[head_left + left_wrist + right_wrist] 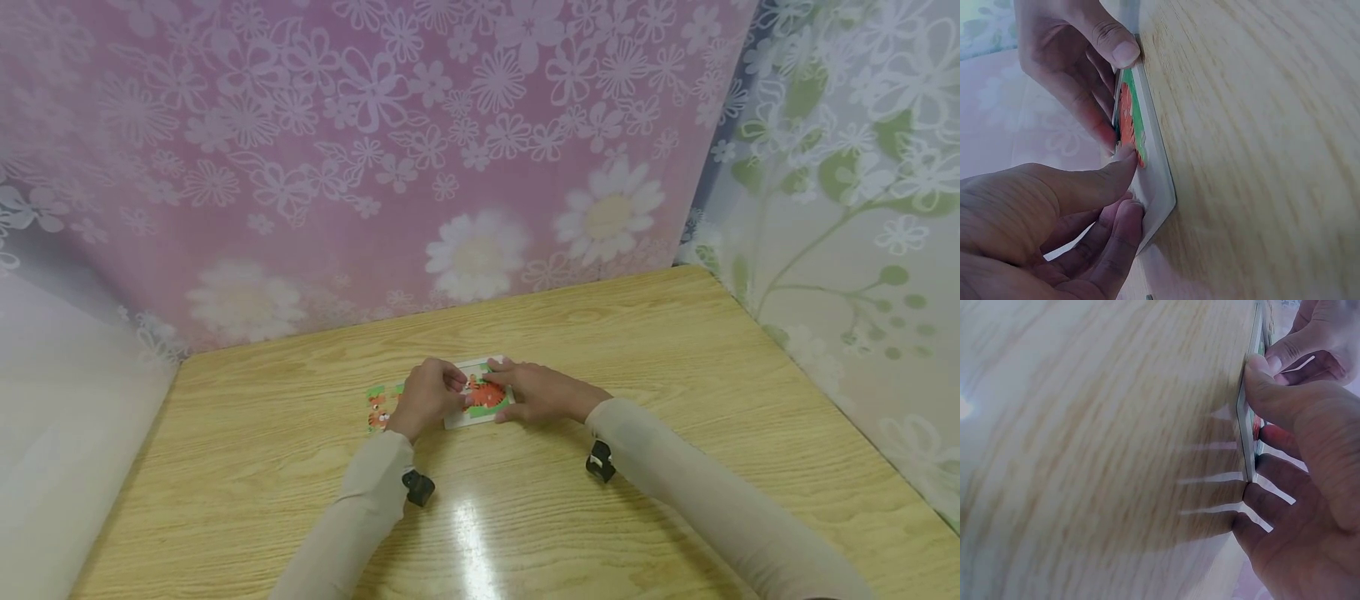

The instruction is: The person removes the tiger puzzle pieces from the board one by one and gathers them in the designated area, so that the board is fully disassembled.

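A small jigsaw puzzle board (491, 409) with a pale frame lies on the wooden table, showing an orange striped animal on green. My right hand (542, 390) grips it at the right end, thumb on the near edge and fingers at the far side. From the left, my left hand (429, 397) reaches over the board with bent fingers. Its thumb (1124, 164) touches the edge of the orange and green picture, beside a bare grey part of the board. Whether a piece sits between its fingers I cannot tell. Loose puzzle pieces (377, 410) lie left of this hand, partly hidden by it.
The wooden table (675, 367) extends around the board on all sides. A pink flowered cloth (360, 208) hangs behind its back edge, and another printed cloth (847, 250) stands along the right. Black wrist cameras (600, 462) sit at both cuffs, low over the table.
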Demonstrator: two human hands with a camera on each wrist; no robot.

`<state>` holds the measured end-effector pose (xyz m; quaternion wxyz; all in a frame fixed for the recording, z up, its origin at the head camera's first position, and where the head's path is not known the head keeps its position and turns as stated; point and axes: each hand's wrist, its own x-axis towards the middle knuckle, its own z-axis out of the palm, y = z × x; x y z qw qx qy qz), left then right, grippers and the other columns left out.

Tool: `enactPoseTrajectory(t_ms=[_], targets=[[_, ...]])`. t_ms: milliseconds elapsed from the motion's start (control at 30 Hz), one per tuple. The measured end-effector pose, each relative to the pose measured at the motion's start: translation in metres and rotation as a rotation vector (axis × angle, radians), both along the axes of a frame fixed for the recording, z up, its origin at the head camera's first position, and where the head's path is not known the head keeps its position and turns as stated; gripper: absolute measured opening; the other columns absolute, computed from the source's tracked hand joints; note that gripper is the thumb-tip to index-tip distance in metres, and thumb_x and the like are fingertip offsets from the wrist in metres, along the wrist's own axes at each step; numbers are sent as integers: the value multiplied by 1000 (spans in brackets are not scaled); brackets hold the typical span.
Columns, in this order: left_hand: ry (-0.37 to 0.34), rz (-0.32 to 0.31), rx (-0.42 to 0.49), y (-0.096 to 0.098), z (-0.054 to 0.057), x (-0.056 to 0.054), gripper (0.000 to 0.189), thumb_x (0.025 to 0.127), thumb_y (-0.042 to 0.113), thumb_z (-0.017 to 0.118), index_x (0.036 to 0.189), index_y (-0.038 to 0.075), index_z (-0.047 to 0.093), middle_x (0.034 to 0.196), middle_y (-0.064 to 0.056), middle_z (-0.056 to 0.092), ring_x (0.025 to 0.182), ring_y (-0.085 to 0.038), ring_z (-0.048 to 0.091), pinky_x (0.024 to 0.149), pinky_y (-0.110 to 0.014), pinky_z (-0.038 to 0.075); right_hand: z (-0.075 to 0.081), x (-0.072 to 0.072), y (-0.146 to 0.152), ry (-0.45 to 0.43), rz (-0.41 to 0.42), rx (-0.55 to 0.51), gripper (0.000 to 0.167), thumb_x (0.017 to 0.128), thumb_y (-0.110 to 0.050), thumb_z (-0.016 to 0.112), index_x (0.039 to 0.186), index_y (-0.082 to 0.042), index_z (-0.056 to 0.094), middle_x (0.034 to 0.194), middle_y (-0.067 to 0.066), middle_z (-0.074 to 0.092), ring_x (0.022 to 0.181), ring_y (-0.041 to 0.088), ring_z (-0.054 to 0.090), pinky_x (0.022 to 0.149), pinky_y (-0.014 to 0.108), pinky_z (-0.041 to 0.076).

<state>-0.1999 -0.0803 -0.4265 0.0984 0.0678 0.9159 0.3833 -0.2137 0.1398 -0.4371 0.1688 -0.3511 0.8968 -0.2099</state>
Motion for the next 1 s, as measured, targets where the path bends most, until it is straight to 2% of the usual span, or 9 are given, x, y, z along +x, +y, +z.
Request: enactPoseTrajectory(t_ms=[433,800,1000], targets=[[60,45,76,-8,-6,1,9,88,13,81,93,6,77,87,-3,72,80,-16,68,73,-35,57,2,1,-1,-8,-15,13,73,96,-36,72,154,-5,42,164,15,24,151,35,20,120,52,23],[30,73,90,-9,-2,2,4,92,13,77,90,9,77,83,-2,70,75,-16,65,67,-33,55,4,2,-2,-23,-24,-2,71,95,-33,73,153,-5,44,163,16,26,151,35,21,120,50,24],[66,69,106,-14,-2,3,6,94,14,75,90,9,77,84,-2,71,75,-16,65,66,-33,54,4,2,-2,-22,-20,3,72,95,-34,73,153,-4,43,163,16,26,151,36,21,120,51,24]])
